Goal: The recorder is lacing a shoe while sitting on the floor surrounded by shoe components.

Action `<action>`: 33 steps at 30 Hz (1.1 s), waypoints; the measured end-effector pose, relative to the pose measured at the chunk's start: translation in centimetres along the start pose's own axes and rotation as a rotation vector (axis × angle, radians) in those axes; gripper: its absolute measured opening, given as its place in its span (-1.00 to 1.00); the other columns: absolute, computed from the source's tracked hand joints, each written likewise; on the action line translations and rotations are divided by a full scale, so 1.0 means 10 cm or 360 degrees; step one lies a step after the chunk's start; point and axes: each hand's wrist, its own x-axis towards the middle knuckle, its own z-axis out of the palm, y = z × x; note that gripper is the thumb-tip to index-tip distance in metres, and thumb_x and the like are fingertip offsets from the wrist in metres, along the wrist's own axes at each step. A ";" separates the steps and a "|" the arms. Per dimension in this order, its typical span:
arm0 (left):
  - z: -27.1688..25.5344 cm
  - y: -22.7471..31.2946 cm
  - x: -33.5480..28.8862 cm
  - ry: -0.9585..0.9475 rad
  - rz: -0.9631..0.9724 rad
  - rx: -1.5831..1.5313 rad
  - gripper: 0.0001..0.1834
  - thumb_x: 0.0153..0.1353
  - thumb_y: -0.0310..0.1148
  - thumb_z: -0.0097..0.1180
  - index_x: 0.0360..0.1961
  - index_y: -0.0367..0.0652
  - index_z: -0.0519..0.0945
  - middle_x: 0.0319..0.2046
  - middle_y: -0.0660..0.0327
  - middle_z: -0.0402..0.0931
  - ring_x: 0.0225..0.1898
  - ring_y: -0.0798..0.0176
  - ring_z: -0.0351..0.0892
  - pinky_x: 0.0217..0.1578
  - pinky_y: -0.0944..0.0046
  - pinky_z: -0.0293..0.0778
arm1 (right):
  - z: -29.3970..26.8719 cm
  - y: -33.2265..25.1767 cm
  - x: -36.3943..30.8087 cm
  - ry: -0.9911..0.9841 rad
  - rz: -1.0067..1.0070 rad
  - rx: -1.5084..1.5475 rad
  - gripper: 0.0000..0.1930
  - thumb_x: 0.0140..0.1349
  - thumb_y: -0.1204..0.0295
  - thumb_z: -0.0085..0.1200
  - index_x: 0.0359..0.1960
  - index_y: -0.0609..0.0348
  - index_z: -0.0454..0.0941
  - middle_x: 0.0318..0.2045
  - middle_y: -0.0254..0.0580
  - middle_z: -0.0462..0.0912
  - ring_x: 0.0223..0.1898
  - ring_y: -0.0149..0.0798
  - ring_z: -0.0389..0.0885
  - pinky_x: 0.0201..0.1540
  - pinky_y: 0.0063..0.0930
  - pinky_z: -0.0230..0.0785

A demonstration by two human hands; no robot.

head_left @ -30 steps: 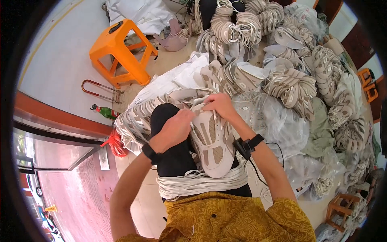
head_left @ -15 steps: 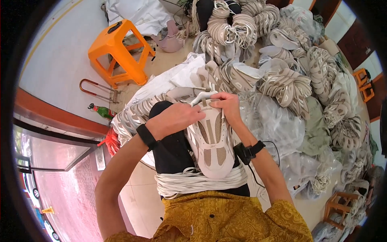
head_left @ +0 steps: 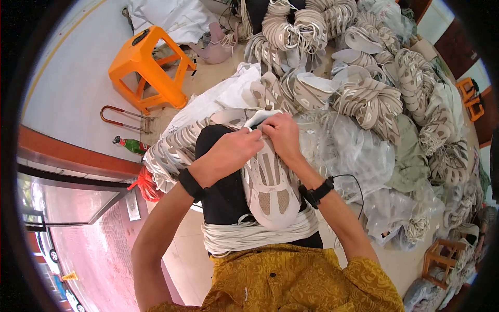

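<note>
Shoe upper (head_left: 271,195): lay on lap (head_left: 221,203), toe edge over cord bundle (head_left: 226,239) | left hand (head_left: 236,149): fingers curled near collar (head_left: 261,118), grip unclear | right hand (head_left: 283,136): pinched collar edge | tiled floor (head_left: 184,260): showed inside left forearm (head_left: 158,239)

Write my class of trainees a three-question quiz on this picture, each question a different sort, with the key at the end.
1. Choose one. The left hand and the right hand both touch:
A) a green bottle
B) a pale shoe upper
C) a car

2. True or false: white laces lie across the black trousers.

3. In one word, what colour is the stool at the upper left?

Key: 1. B; 2. True; 3. Orange.
</note>
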 end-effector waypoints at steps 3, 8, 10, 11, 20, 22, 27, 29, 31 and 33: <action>0.11 -0.04 -0.10 0.0034 -0.0085 -0.0085 -0.78 -0.18 -0.60 -0.08 -0.39 -0.22 0.42 -0.37 0.14 0.37 -0.32 0.07 0.40 -0.30 0.25 0.40 | 0.12 0.03 -0.02 0.0013 0.0016 -0.0183 -0.88 -0.09 0.41 -0.02 -0.65 0.16 0.51 -0.57 -0.18 0.49 -0.42 -0.11 0.38 -0.32 -0.28 0.22; 0.20 0.03 -0.14 0.0273 -0.0197 -0.0043 -0.73 -0.19 -0.60 -0.06 -0.35 -0.22 0.45 -0.27 0.13 0.41 -0.25 0.06 0.40 -0.24 0.24 0.40 | 0.16 -0.01 -0.02 0.0006 -0.0011 -0.0358 -0.90 -0.10 0.42 0.00 -0.62 0.15 0.53 -0.55 -0.17 0.49 -0.41 -0.09 0.39 -0.30 -0.24 0.22; 0.17 0.06 -0.20 0.0281 -0.0260 -0.0089 -0.72 -0.19 -0.61 -0.06 -0.35 -0.19 0.45 -0.28 0.18 0.41 -0.26 0.10 0.40 -0.25 0.26 0.40 | 0.14 -0.03 0.04 0.0019 -0.0072 -0.0274 -0.90 -0.12 0.41 0.03 -0.60 0.14 0.54 -0.54 -0.16 0.50 -0.40 -0.08 0.40 -0.29 -0.24 0.22; 0.18 0.07 -0.19 0.0284 -0.0274 -0.0106 -0.72 -0.19 -0.61 -0.06 -0.35 -0.19 0.45 -0.28 0.18 0.41 -0.26 0.10 0.40 -0.25 0.26 0.40 | 0.08 -0.01 0.07 0.0005 -0.0090 -0.0165 -0.89 -0.16 0.41 0.07 -0.57 0.13 0.55 -0.52 -0.15 0.51 -0.37 -0.09 0.41 -0.28 -0.25 0.23; 0.20 0.07 -0.43 0.0152 -0.0323 0.0033 -0.68 -0.17 -0.63 -0.06 -0.28 -0.19 0.43 -0.27 0.21 0.39 -0.26 0.15 0.37 -0.30 0.28 0.39 | -0.51 -0.90 -0.69 -0.1461 -0.0183 0.0589 -0.82 -0.20 0.48 0.15 -0.47 0.14 0.48 -0.55 -0.32 0.48 -0.49 -0.27 0.48 -0.40 -0.46 0.34; 0.13 0.16 -0.42 0.0095 -0.0362 0.0043 -0.67 -0.14 -0.63 -0.05 -0.25 -0.21 0.43 -0.23 0.18 0.39 -0.22 0.12 0.39 -0.26 0.27 0.40 | -0.43 -1.00 -1.04 -0.1441 -0.0581 0.0134 -0.87 -0.17 0.51 0.07 -0.51 0.19 0.46 -0.64 -0.27 0.46 -0.53 -0.27 0.51 -0.53 -0.44 0.35; -0.02 0.46 -0.71 0.0302 -0.0539 -0.0359 -0.75 -0.03 -0.59 -0.03 -0.25 -0.23 0.44 -0.24 0.10 0.42 -0.21 0.03 0.42 -0.23 0.21 0.40 | -0.08 -1.11 -1.34 -0.1341 -0.0691 -0.0487 -0.93 -0.19 0.52 -0.02 -0.61 0.22 0.39 -0.68 -0.22 0.45 -0.65 -0.24 0.50 -0.69 -0.42 0.32; -0.04 0.57 -0.89 0.0258 -0.0626 -0.0660 -0.82 0.01 -0.58 -0.03 -0.30 -0.25 0.46 -0.35 0.07 0.45 -0.26 0.02 0.45 -0.27 0.22 0.40 | -0.05 -1.11 -1.35 -0.1315 -0.0736 -0.0516 -0.93 -0.20 0.51 -0.03 -0.64 0.22 0.37 -0.69 -0.21 0.45 -0.68 -0.23 0.49 -0.72 -0.42 0.31; -0.07 0.69 -1.03 0.0169 -0.0750 -0.0831 -0.83 0.02 -0.56 -0.02 -0.30 -0.25 0.46 -0.35 0.07 0.45 -0.26 0.02 0.45 -0.27 0.23 0.40 | -0.09 -1.11 -1.31 -0.1349 -0.0720 -0.0440 -0.93 -0.23 0.51 -0.03 -0.65 0.18 0.35 -0.73 -0.25 0.43 -0.68 -0.25 0.49 -0.70 -0.43 0.32; -0.07 0.83 -1.13 0.0083 -0.0871 -0.1000 -0.83 0.03 -0.53 -0.01 -0.29 -0.25 0.46 -0.35 0.07 0.45 -0.26 0.03 0.45 -0.27 0.24 0.40 | -0.19 -1.12 -1.25 -0.1335 -0.0721 -0.0348 -0.92 -0.24 0.50 0.01 -0.64 0.18 0.39 -0.72 -0.25 0.45 -0.68 -0.28 0.49 -0.69 -0.45 0.31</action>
